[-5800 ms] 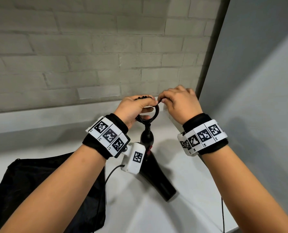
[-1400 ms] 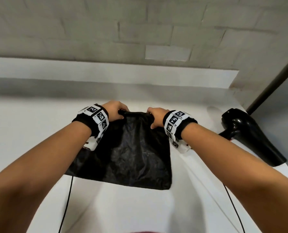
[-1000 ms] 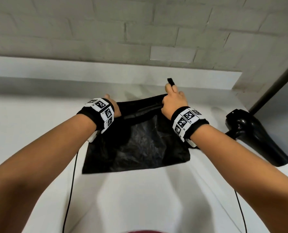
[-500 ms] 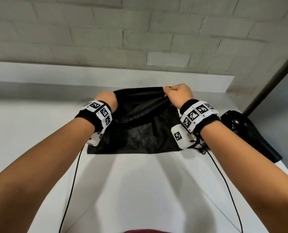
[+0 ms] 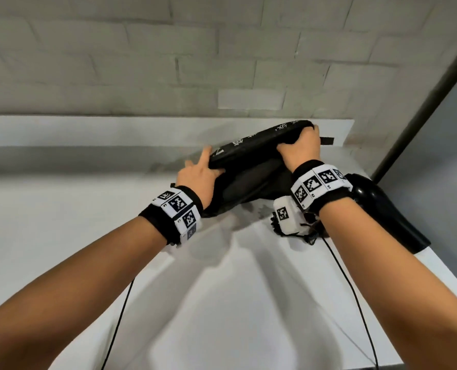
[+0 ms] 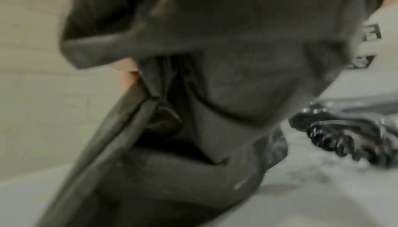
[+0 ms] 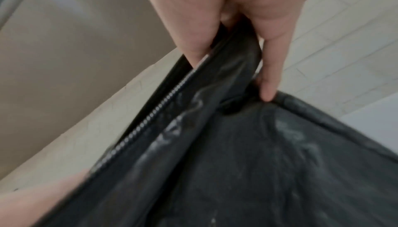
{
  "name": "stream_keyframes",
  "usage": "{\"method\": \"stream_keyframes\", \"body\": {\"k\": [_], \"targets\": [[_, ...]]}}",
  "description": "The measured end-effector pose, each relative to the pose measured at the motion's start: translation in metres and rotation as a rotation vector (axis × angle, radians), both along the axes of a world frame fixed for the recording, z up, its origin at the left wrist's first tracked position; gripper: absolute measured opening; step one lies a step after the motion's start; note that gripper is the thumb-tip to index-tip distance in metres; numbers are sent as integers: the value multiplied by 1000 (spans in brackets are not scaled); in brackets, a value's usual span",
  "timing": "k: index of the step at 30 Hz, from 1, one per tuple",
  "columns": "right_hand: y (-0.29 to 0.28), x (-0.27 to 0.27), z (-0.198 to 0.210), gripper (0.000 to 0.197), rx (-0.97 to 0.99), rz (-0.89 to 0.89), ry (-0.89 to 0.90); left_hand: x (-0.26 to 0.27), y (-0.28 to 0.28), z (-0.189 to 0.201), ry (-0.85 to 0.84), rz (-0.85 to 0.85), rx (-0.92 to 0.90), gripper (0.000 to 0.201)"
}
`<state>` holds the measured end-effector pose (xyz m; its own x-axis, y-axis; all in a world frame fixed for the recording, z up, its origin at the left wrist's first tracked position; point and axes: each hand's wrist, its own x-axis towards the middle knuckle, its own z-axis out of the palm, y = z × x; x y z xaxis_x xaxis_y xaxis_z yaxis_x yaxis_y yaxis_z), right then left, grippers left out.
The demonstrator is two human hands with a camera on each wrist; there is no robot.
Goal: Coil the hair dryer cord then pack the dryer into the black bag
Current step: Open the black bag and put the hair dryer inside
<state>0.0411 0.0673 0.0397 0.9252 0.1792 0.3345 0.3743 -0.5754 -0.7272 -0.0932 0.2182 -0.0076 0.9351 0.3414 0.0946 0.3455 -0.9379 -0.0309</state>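
Note:
My two hands hold the black bag (image 5: 251, 166) up off the white counter (image 5: 62, 222), its mouth spread open toward me. My left hand (image 5: 207, 161) pinches the left rim, thumb inside. My right hand (image 5: 299, 144) grips the right end beside the zipper (image 7: 150, 116), its fingers (image 7: 267, 77) curled over the fabric. The black hair dryer (image 5: 387, 212) lies on the counter at the right, past my right wrist. Its coiled cord (image 5: 291, 232) rests under that wrist and also shows as a coiled cord (image 6: 344, 137) in the blurred left wrist view.
A pale brick wall (image 5: 142, 62) with a low ledge (image 5: 88, 132) runs close behind the bag. A dark post (image 5: 422, 97) and a grey panel close off the right. The counter's right edge (image 5: 435, 257) lies just past the dryer. Thin black wires (image 5: 118, 321) trail from my wrists.
The bag has gone from lying flat to being lifted and shifted right toward the dryer. Its mouth is now pulled open between my hands, and my right hand has risen.

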Motion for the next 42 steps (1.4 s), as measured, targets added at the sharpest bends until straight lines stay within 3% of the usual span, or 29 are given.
{"method": "stream_keyframes", "body": {"k": [2, 5, 8, 12, 15, 18, 21, 25, 32, 37, 40, 42], "targets": [[-8, 6, -5, 11, 19, 1, -5, 9, 0, -2, 70, 15, -108, 46], [-22, 13, -14, 40, -17, 133, 38, 25, 8, 7, 2, 96, -304, 41], [-43, 10, -15, 41, -158, 272, 91, 37, 12, 20, -139, 196, -406, 37], [-61, 13, -20, 42, -328, 287, 41, 46, -2, 27, -75, 225, -302, 50], [-68, 24, -19, 22, -405, 109, -37, 49, -26, 22, -4, 182, -112, 38], [-73, 36, -16, 29, -475, -20, -50, 48, -49, 7, 101, 73, -20, 52], [-77, 46, -20, 25, -639, -39, -22, 48, -53, -7, 184, -28, -52, 62], [-81, 57, -28, 26, -715, 21, 24, 54, -47, 2, 216, -87, -259, 64], [-93, 68, -36, 28, -608, 143, 124, 66, -33, 28, 120, 27, -392, 58], [-111, 65, -30, 40, -334, 324, 292, 71, -45, 28, 86, 162, -490, 44], [-122, 57, -25, 30, -177, 258, 182, 76, -45, 26, 58, 230, -521, 41], [-128, 47, -25, 23, -175, 150, 61, 79, -46, 25, 46, 260, -532, 40]]}}
